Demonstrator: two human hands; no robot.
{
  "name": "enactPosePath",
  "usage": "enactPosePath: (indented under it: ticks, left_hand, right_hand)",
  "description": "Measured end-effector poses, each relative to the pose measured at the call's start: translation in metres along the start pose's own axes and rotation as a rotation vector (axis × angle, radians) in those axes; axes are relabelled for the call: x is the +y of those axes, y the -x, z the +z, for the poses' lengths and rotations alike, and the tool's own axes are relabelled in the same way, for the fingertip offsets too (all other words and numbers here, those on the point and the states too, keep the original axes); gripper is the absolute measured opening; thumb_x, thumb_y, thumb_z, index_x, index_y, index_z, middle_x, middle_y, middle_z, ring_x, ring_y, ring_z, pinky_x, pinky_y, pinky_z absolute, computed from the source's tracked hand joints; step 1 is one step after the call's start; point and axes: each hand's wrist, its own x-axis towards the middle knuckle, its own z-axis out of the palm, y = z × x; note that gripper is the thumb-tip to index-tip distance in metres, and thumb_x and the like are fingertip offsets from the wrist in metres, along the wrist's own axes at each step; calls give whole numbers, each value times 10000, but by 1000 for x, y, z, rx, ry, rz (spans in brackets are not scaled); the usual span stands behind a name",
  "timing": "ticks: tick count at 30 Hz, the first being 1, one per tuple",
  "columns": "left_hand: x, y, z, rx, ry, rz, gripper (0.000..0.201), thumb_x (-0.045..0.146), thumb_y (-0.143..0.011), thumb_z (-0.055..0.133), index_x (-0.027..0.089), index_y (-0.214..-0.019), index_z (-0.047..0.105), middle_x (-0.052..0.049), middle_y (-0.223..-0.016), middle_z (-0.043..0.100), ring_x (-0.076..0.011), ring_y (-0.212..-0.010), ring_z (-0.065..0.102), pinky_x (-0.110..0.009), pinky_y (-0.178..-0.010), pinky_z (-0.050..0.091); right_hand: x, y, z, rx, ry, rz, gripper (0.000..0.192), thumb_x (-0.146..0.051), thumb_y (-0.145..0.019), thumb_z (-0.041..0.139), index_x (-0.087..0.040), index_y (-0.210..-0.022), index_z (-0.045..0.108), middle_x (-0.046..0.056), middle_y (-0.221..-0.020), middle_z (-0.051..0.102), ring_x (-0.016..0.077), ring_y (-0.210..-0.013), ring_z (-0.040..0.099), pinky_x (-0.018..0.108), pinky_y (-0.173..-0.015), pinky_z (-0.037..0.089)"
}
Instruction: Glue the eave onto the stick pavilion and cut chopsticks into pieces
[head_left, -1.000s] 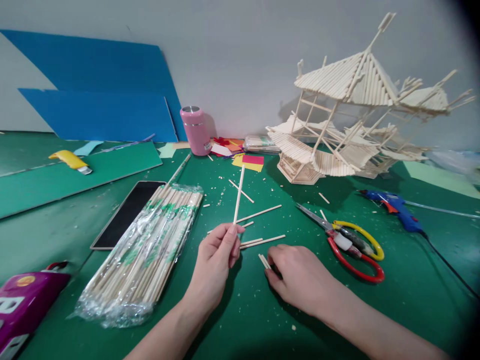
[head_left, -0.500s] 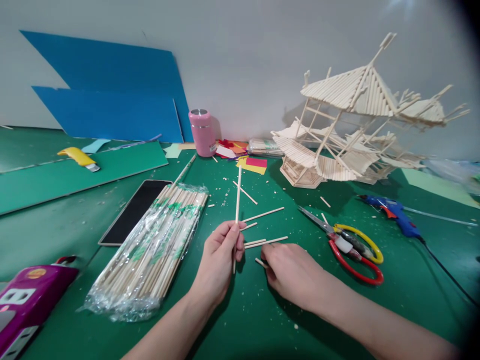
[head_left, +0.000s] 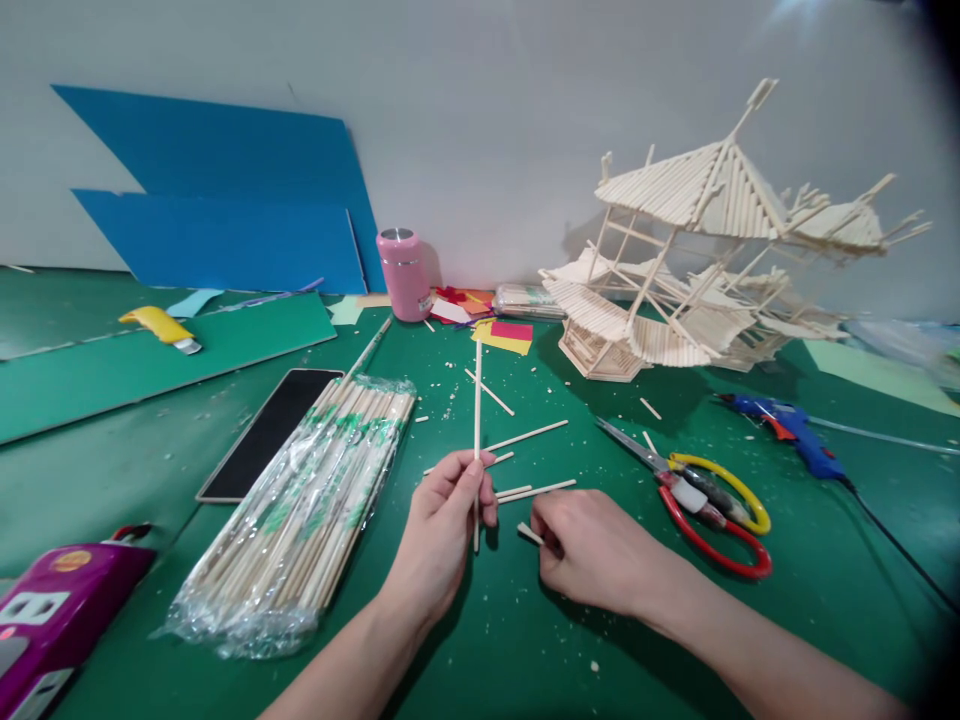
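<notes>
Hands pinching sticks while we are working at the green mat (head_left: 525, 650).
We are gripping a long bamboo stick (head_left: 477, 420) upright between the left hand (head_left: 442, 530) fingers, and the right hand (head_left: 592, 550) is pinching a short offcut (head_left: 529, 534) at three o'clock. Beyond, at one o'clock, the stick pagoda (head_left: 697, 270) is standing mostly built; loose sticks (head_left: 525, 465) and a wrapped bundle (head_left: 300, 510) are waiting.

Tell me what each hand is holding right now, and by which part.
The left hand pinches a long wooden stick near its lower end, holding it upright. The right hand grips a short stick piece by one end.
</notes>
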Motion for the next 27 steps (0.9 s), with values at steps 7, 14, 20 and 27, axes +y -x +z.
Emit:
enactPosePath:
  ticks: [7,14,20,27]
  left_hand:
    - [-1,1,5,-40,52,-59,108,270,-796,507,180,-847,539,43,-620,498,-79,-544,485,-205,-532,352]
    - [0,0,4,-26,45,-49,109,264,-806,499,172,-855,532,30,-630,500,-85,-557,489,-206,-530,365]
    - [4,1,3,-8,45,-28,99,247,-807,501,171,-861,535,24,-643,515,-93,-596,510,-217,-582,406]
    - [0,2,5,-81,95,-31,80,216,-796,521,170,-851,557,-1,-737,573,-139,-740,570,-328,-791,425]
  right_hand:
    - [8,5,1,-1,-36,-22,105,-123,-671,459,-186,-693,540,14,-701,634,156,-636,585,238,-522,316]
    - [-10,-3,-14,-87,57,-3,185,-20,-656,449,-122,-715,591,102,-709,655,225,-627,616,276,-497,353]
    - [3,-1,-9,-20,-4,-17,131,-68,-624,490,-154,-687,565,59,-695,632,186,-614,580,260,-506,358]
    - [27,6,-12,298,-689,2,93,-130,-764,468,-177,-719,534,-1,-736,553,84,-566,490,181,-493,394]
